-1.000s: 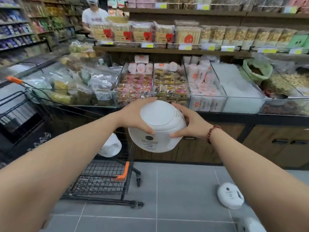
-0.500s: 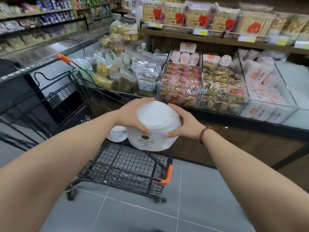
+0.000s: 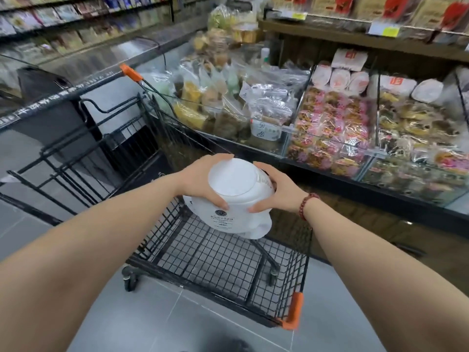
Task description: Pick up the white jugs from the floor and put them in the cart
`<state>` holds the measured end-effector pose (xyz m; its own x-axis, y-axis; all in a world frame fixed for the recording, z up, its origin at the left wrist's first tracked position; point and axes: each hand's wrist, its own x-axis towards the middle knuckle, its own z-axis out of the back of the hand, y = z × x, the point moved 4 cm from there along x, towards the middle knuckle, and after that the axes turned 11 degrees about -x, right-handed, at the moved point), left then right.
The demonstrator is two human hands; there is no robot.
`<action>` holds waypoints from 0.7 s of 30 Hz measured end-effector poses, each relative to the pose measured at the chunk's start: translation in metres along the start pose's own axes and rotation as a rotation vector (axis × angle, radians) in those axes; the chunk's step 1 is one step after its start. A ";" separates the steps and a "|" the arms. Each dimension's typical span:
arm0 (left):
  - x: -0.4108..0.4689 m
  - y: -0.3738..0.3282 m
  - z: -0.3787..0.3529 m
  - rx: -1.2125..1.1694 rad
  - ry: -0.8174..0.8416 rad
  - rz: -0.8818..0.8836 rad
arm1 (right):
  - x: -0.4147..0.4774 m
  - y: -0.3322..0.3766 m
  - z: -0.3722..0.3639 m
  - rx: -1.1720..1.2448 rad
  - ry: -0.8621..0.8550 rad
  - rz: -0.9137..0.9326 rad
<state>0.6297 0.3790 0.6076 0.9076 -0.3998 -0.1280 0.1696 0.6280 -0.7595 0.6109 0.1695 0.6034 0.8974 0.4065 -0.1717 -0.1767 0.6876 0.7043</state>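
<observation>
Head view: one white jug [image 3: 236,196], base toward camera, held above cart [image 3: 215,262] basket. Left hand [image 3: 203,181] grips its left side, right hand [image 3: 276,191] its right, fingers curled round. Bracelet [image 3: 305,204] on right wrist. Snack bins [image 3: 330,128] beside cart.

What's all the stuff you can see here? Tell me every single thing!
jug: one, white, held over the cart
cart: one, black wire with orange corners, under the jug
snack bags: many, clear, behind the cart
pink packets: many, pink, right of the snack bags
price tags: at least two, yellowish, top right
floor: grey tiles, under the cart
bracelet: one, dark red beads, right wrist
left hand: one, grips the jug's left side
right hand: one, grips the jug's right side
</observation>
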 end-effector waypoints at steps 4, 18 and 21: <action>0.010 0.041 0.014 -0.004 0.032 0.007 | 0.035 0.001 -0.028 -0.006 0.027 -0.025; 0.023 0.208 0.051 0.038 0.248 0.028 | 0.134 0.012 -0.171 0.056 0.038 -0.254; 0.026 0.236 0.041 0.026 0.283 0.047 | 0.142 0.008 -0.194 0.046 0.065 -0.299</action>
<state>0.7089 0.5441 0.4508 0.7718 -0.5382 -0.3386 0.1428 0.6656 -0.7325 0.6587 0.3500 0.4508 0.8787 0.2286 -0.4191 0.1114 0.7555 0.6456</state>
